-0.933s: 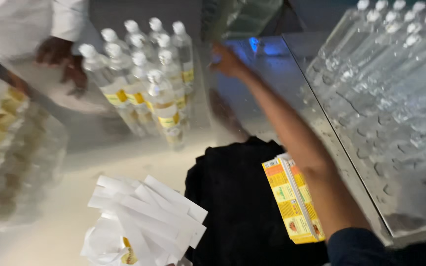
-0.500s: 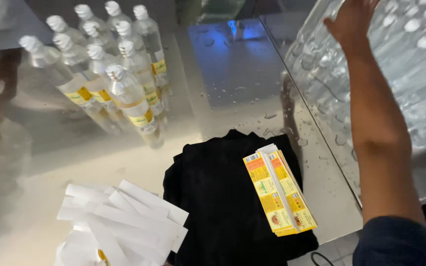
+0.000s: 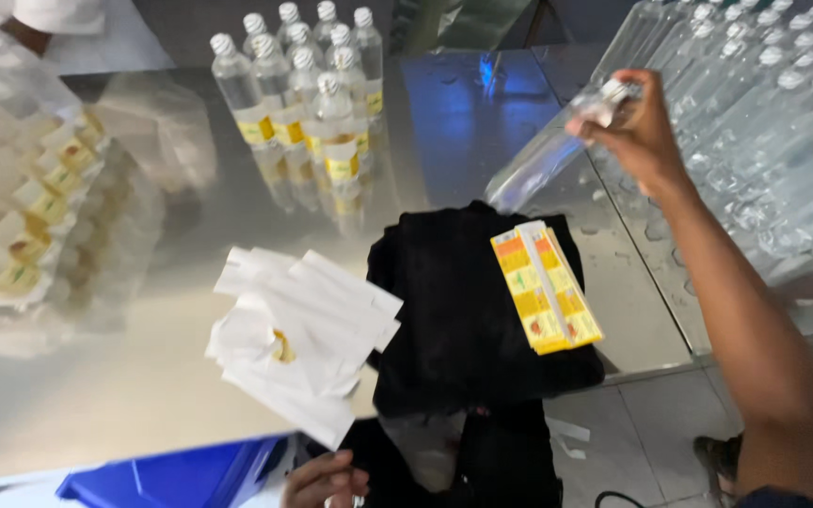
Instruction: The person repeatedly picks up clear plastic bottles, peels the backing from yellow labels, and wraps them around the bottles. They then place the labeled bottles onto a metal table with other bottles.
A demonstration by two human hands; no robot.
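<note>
right hand: I'm gripping a clear unlabelled bottle by its capped neck, fingers closed round it, lifting it tilted over the steel table, base pointing down toward the black cloth.
left hand: I'm keeping it low at the table edge, fingers curled; can't tell if it's holding anything.
doing it well: I'm judging the neck grip should stay firm, the bottle looking wet and slick, and the base should clear the label stack before setting down.
materials: thin clear plastic, white caps; cloth soft, matte, crumpled; labels glossy yellow-orange strips; backing papers white, curled.
around: labelled bottles standing grouped behind; bare bottles lying in rows at right.
</note>
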